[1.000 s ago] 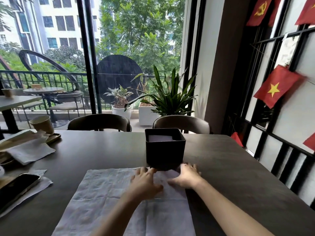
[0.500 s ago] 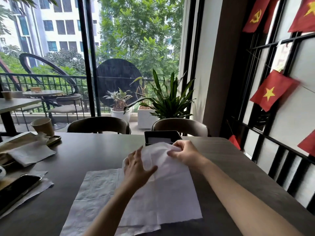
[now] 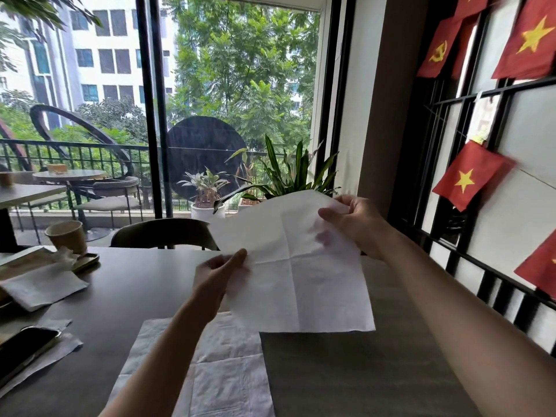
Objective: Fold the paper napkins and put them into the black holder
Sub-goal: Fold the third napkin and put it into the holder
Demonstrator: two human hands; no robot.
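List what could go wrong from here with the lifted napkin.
The napkin hangs unfolded in the air, pinched only by the left hand and right hand; thin paper could tear if pulled taut. The holder is hidden behind it, so lowering blindly could knock it. The loose lower edge might disturb the napkins on the table.

Bright daylight through the window [image 3: 228, 100], dim table [image 3: 126, 296], wide-angle edge bending, slight motion blur.

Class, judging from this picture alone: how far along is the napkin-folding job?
Done: nothing visibly finished; the holder is hidden.
In hand: the left hand and right hand hold one unfolded napkin in the air.
Left: folding it, plus the flat napkins on the table.
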